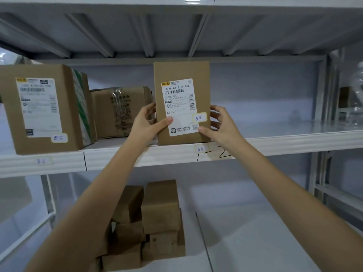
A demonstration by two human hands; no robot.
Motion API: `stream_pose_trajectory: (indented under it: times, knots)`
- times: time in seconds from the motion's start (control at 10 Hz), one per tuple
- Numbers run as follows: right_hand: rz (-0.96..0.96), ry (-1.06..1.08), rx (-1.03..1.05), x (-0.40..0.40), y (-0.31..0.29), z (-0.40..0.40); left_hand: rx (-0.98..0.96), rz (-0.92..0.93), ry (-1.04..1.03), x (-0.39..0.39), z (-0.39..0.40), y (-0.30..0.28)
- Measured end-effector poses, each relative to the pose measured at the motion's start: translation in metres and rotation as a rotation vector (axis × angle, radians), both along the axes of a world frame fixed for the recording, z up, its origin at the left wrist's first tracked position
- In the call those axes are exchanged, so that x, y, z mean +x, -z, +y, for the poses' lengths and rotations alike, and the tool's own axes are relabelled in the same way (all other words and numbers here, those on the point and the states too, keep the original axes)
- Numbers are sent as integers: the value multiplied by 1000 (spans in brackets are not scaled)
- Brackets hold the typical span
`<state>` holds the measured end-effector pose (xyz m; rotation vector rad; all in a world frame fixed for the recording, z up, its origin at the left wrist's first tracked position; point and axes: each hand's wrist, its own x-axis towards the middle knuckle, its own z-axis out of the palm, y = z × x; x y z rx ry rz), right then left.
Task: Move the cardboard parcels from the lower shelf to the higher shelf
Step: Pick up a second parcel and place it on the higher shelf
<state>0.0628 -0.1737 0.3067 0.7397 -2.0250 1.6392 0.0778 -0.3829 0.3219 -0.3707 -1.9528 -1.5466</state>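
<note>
A brown cardboard parcel (180, 73) with a white shipping label stands upright on the front of the higher shelf (275, 143). My left hand (147, 123) grips its left edge, thumb on the label. My right hand (220, 124) holds its right edge, thumb at the label's lower corner. On the lower shelf (255, 242), a stack of several plain cardboard parcels (159, 218) sits below my left forearm, partly hidden by it.
A large labelled box (42, 108) stands at the left of the higher shelf, with a taped box (119, 112) behind and right of it. The shelf's right upright (322, 95) rises at the right. Another shelf board (176, 32) spans overhead.
</note>
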Motion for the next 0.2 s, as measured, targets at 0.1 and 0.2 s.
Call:
stream_pose_trajectory:
  times: [0.1, 0.2]
  knots:
    - [6, -8, 30, -7, 4, 1, 13, -3, -8, -6, 1, 5]
    - [37, 6, 25, -7, 7, 0, -17, -8, -22, 0, 4, 3]
